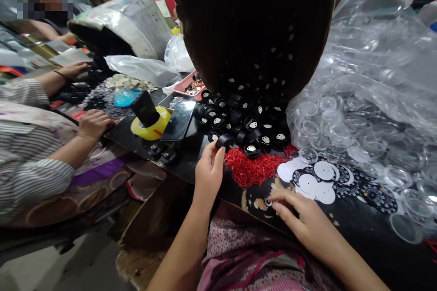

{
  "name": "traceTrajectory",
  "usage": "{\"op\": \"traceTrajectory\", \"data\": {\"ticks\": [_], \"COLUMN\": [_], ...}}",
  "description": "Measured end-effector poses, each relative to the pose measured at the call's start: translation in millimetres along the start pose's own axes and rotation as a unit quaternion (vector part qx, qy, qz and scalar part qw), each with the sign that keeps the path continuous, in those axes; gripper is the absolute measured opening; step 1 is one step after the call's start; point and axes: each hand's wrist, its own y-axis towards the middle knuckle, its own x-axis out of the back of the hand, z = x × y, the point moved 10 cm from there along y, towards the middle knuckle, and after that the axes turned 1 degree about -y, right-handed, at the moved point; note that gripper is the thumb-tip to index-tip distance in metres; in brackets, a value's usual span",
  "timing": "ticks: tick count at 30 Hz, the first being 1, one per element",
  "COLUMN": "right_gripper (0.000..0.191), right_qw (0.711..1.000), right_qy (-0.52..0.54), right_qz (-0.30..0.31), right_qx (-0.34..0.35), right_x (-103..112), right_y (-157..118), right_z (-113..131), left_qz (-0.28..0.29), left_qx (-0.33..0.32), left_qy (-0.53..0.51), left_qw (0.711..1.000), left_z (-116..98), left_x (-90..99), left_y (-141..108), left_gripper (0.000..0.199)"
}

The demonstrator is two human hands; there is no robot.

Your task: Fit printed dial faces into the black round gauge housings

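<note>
Lap: nearest my head camera I see a pink patterned garment (239, 254), at the edge of the black worn tabletop (362, 234).
Right hand: I see the right hand (298, 213) with thumb and forefinger almost together at a small, round, pale-ringed piece (268, 202) — whether they grip it, I cannot tell.
Left hand: I have the left hand (208, 170) pinching a round black plastic case (224, 141) between thumb and fingers, at the near-left edge of the heap.
Red pile: just right of that hand, a tangle of thin red strips (251, 168).
Discs: overlapping plain white discs (325, 193) and black printed dial discs (378, 198), beyond the right hand.
Clear rings: transparent round plastic covers (406, 228), spread at the right below a big clear plastic bag (372, 41).
Case heap: more black round cases with white patches (252, 148), behind the red strips.
Phone: a dark flat phone (178, 121) leans beside a yellow tape roll (160, 122).
Neighbour: at left, a co-worker's hand (95, 123) and striped sleeve (51, 145).
Far: a large dark open-mouthed container (252, 9) — behind the heap; a pink tray (180, 88) sits to its left.
</note>
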Motion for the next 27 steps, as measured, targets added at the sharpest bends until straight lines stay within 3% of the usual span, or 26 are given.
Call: {"op": "traceTrajectory", "data": {"ticks": [2, 3, 5, 8, 11, 14, 17, 19, 23, 27], "right_gripper": [0.037, 0.045, 0.048, 0.037, 0.037, 0.042, 0.042, 0.039, 0.044, 0.034], "right_qw": [0.999, 0.998, 0.998, 0.997, 0.978, 0.977, 0.974, 0.953, 0.922, 0.920], "right_qy": [0.035, 0.050, 0.052, -0.051, -0.167, -0.177, -0.209, -0.270, -0.357, -0.354], "right_qz": [-0.013, -0.013, -0.009, -0.044, -0.075, -0.044, -0.087, -0.134, -0.126, -0.144], "right_qx": [-0.035, -0.043, -0.029, 0.034, 0.096, 0.111, 0.022, -0.041, -0.082, -0.080], "right_x": [6, 7, 8, 13, 16, 17, 43, 64, 73, 74], "right_y": [3, 5, 10, 9, -3, -19, -31, -36, -25, -12], "right_z": [-5, -6, -2, 10, 22, 20, -7, -28, -52, -54], "left_qz": [0.074, 0.129, 0.204, 0.223, 0.250, 0.235, 0.208, 0.204, 0.234, 0.236], "left_qx": [0.064, 0.115, 0.214, 0.310, 0.385, 0.418, 0.408, 0.399, 0.390, 0.367], "left_qy": [-0.098, -0.168, -0.312, -0.453, -0.490, -0.482, -0.471, -0.462, -0.445, -0.437], "left_qw": [0.990, 0.970, 0.903, 0.805, 0.741, 0.734, 0.754, 0.766, 0.771, 0.787], "left_z": [4, 7, 9, 5, 4, 12, 19, 21, 16, 13], "left_x": [-19.3, -35.4, -64.3, -88.1, -104.1, -106.8, -106.0, -108.2, -118.4, -117.7], "left_y": [-32, -51, -89, -121, -136, -138, -136, -137, -143, -140], "left_gripper": [0.038, 0.037, 0.035, 0.042, 0.048, 0.036, 0.037, 0.040, 0.040, 0.034]}}
